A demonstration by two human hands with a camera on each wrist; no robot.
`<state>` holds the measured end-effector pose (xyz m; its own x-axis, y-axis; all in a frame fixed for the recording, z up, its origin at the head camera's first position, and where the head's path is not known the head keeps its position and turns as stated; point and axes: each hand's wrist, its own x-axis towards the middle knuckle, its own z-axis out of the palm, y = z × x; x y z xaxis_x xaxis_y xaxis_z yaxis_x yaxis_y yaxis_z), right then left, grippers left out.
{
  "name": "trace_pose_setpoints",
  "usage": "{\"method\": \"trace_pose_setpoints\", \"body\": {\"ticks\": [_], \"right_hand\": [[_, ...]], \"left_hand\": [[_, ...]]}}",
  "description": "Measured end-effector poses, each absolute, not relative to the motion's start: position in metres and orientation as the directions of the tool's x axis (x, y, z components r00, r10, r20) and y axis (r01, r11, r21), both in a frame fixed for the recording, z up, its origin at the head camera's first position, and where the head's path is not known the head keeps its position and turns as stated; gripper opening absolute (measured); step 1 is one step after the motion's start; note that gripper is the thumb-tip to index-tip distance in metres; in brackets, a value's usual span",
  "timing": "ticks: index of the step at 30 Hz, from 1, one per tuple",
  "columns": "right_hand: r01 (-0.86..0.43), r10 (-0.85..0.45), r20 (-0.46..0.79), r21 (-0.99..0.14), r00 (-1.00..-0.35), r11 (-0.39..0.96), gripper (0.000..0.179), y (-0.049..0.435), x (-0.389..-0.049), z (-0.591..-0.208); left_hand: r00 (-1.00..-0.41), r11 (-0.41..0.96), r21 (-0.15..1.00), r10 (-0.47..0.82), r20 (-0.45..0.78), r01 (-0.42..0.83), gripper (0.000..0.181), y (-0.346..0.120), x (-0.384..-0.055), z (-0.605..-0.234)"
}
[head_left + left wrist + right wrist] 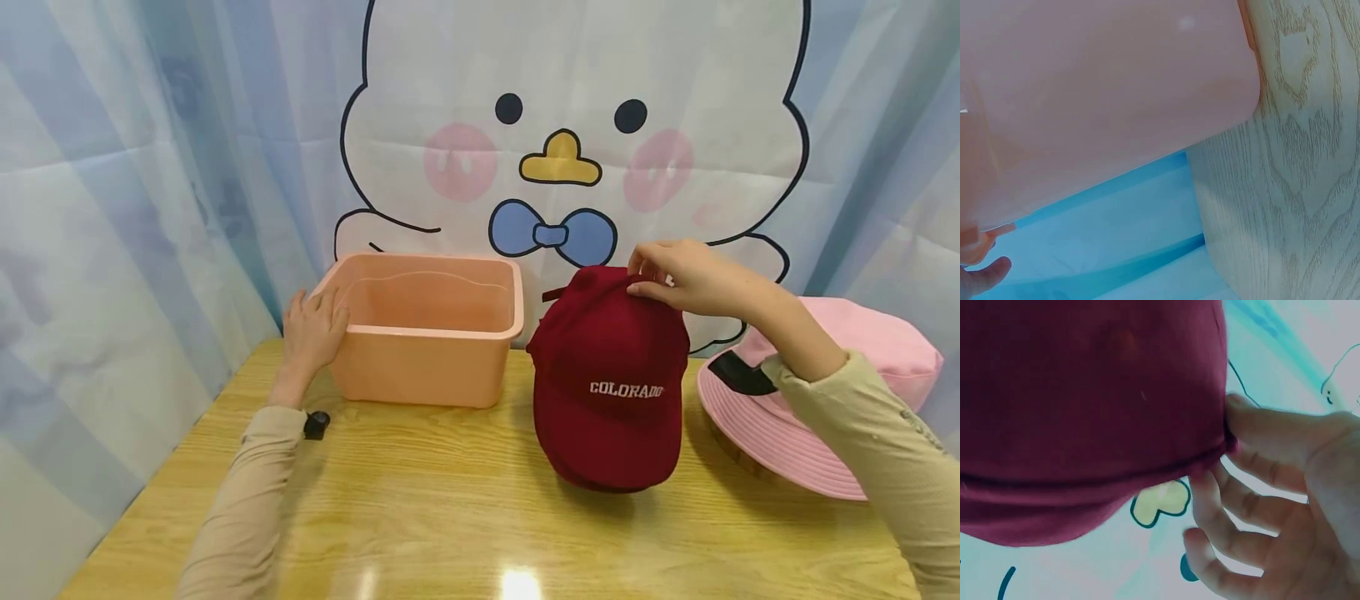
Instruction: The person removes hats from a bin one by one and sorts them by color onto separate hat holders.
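In the head view my right hand (678, 271) pinches the top of a dark red baseball cap (611, 350) between thumb and fingers. The cap hangs brim down, its "COLORADO" lettering facing me. Close up in the right wrist view, the thumb and index finger grip a fold at the edge of the red fabric (1097, 394), while the other fingers stay loosely bent. My left hand (311, 333) rests at the left end of a peach plastic bin (420, 367), fingers spread by its rim. Only fingertips (991, 275) show beside the bin wall in the left wrist view.
A pink bucket hat (862, 350) with a black patch sits to the right, partly behind my right forearm. A small black object (317, 425) shows beside my left wrist. Behind the wooden table (420, 500) hangs a curtain (570, 67) with a cartoon figure.
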<state>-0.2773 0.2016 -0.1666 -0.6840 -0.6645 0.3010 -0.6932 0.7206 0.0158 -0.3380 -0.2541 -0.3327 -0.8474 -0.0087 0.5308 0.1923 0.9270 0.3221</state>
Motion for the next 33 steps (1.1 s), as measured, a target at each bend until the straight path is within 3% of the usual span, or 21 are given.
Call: {"method": "trace_pose_setpoints", "body": {"ticks": [6,11,15,19,26,30,33], "right_hand": [[-0.607,-0.577,0.425,0.075,-0.698,0.791,0.012,0.196,-0.291,-0.159],[-0.607,-0.547,0.570,0.104,-0.613,0.788,0.016,0.196,-0.302,-0.164],[-0.661,-0.593,0.533,0.080,-0.604,0.746,0.014,0.200,-0.301,-0.180],[-0.702,-0.637,0.433,0.016,-0.637,0.712,0.015,0.205,-0.293,-0.195],[-0.685,-0.588,0.501,-0.014,-0.635,0.728,0.021,0.213,-0.274,-0.210],[-0.665,-0.531,0.576,-0.029,-0.621,0.746,0.029,0.224,-0.263,-0.222],[-0.640,-0.476,0.606,-0.072,-0.638,0.765,0.033,0.237,-0.254,-0.232]], "left_hand": [[-0.855,0.923,0.331,-0.006,0.518,0.194,0.046,-0.253,-0.338,-0.334],[-0.855,0.922,0.330,0.001,0.519,0.202,0.046,-0.251,-0.338,-0.333],[-0.855,0.921,0.332,0.003,0.519,0.205,0.046,-0.250,-0.339,-0.332],[-0.857,0.921,0.330,0.008,0.514,0.206,0.047,-0.250,-0.339,-0.332],[-0.878,0.921,0.329,0.027,0.478,0.208,0.048,-0.254,-0.335,-0.329],[-0.806,0.914,0.310,0.029,0.592,0.261,0.041,-0.247,-0.327,-0.327],[-0.655,0.895,0.244,0.068,0.752,0.373,0.035,-0.230,-0.318,-0.322]]}}
